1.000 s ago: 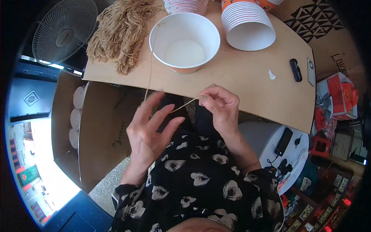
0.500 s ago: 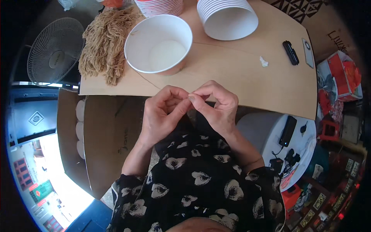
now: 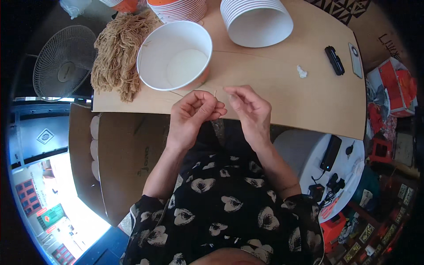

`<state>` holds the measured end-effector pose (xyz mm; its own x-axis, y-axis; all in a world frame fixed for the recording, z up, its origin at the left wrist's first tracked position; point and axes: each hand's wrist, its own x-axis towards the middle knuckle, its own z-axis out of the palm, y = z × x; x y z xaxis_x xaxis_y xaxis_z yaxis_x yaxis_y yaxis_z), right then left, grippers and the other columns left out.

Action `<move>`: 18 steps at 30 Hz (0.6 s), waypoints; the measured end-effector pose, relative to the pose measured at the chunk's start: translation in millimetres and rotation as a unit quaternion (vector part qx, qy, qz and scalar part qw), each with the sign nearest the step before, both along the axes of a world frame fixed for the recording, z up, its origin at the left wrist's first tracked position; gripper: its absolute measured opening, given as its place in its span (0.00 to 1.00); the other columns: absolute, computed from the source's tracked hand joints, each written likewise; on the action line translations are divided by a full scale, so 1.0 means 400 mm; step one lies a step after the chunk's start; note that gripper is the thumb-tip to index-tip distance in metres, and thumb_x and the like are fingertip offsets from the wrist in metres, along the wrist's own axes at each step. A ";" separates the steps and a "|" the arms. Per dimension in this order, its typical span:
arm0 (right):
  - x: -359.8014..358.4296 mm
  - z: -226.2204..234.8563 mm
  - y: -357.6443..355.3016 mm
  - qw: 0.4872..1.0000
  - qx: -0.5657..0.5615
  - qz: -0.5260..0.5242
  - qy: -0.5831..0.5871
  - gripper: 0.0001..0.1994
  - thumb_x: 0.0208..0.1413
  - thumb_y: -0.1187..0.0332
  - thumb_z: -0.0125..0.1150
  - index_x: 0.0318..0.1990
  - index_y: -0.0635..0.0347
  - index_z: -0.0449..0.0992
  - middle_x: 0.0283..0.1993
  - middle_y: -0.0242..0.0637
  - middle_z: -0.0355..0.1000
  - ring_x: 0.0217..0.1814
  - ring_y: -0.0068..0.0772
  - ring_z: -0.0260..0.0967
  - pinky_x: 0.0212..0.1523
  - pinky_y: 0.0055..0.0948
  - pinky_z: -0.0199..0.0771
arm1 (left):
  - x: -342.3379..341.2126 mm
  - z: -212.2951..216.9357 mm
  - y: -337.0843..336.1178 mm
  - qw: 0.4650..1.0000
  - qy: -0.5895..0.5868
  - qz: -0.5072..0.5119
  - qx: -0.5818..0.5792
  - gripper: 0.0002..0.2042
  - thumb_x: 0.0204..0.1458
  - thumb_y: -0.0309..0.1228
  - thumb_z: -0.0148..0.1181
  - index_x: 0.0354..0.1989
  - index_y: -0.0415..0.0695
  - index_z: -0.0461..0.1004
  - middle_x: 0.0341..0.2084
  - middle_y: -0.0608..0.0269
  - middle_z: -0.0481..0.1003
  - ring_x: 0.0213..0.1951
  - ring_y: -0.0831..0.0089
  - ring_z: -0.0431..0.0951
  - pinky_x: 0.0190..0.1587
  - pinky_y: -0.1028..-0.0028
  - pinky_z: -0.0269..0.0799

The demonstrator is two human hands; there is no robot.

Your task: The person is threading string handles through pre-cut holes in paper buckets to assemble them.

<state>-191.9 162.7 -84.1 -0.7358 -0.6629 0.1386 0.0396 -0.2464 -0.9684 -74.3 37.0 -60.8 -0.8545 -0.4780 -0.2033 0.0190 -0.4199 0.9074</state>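
Note:
My left hand (image 3: 192,114) is closed in a pinch just over the table's near edge. Between its thumb and forefinger the tip of a thin tan string (image 3: 215,93) sticks up; the rest is mostly hidden by the fingers. To its right my right hand (image 3: 254,114) is raised, apart from the left one, its thumb and forefinger slightly separated with nothing visible between them. Beyond the left hand stands a white paper tub (image 3: 152,55), with a wisp of tan string at its left rim. Left of the tub lies a thick bundle of tan strings (image 3: 117,57).
Stacked tubs (image 3: 181,11) and a second stack lying on its side (image 3: 258,26) sit at the back. A black folding tool (image 3: 334,60), a phone-like slab (image 3: 354,59) and a white scrap (image 3: 301,72) lie at right. A cardboard box (image 3: 128,163) and a fan (image 3: 64,66) are left.
My hands, earlier touching at the fingertips, have come apart. The right hand has loosened and drawn back slightly; the string's tip now shows in the left pinch.

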 end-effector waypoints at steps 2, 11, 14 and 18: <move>0.002 -0.016 0.002 0.999 0.012 -0.006 0.050 0.09 0.62 0.73 0.60 0.47 0.67 0.79 0.42 0.33 0.73 0.41 0.19 0.69 0.42 0.18 0.70 | -0.005 -0.015 0.001 0.999 0.024 0.010 0.027 0.07 0.62 0.27 0.58 0.44 0.35 0.73 0.42 0.55 0.78 0.42 0.70 0.81 0.47 0.73 0.80; 0.020 -0.004 -0.013 0.992 0.027 -0.026 0.118 0.10 0.55 0.76 0.65 0.45 0.63 0.81 0.44 0.36 0.72 0.47 0.26 0.71 0.47 0.24 0.71 | -0.014 -0.045 0.032 0.994 0.055 0.065 0.073 0.08 0.63 0.27 0.55 0.47 0.41 0.76 0.53 0.53 0.75 0.50 0.58 0.80 0.54 0.62 0.78; 0.020 -0.009 -0.021 0.995 0.012 -0.005 0.100 0.09 0.53 0.77 0.67 0.43 0.64 0.81 0.46 0.37 0.73 0.47 0.26 0.71 0.50 0.25 0.72 | -0.003 -0.048 0.029 0.989 0.061 0.061 0.118 0.08 0.63 0.26 0.53 0.47 0.39 0.76 0.52 0.52 0.75 0.51 0.58 0.79 0.55 0.62 0.77; 0.043 -0.026 -0.031 0.999 -0.033 0.008 0.040 0.07 0.54 0.77 0.66 0.41 0.65 0.80 0.46 0.36 0.74 0.47 0.27 0.71 0.53 0.27 0.70 | -0.005 -0.038 0.030 0.985 0.076 0.057 0.147 0.08 0.62 0.26 0.57 0.47 0.41 0.77 0.53 0.56 0.75 0.48 0.66 0.80 0.53 0.65 0.78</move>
<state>-174.6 150.4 -94.7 -0.7104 -0.6616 0.2401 -0.0335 -0.3090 -0.9505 -76.5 48.9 -76.2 -0.8303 -0.5116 -0.2212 0.2064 -0.6508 0.7307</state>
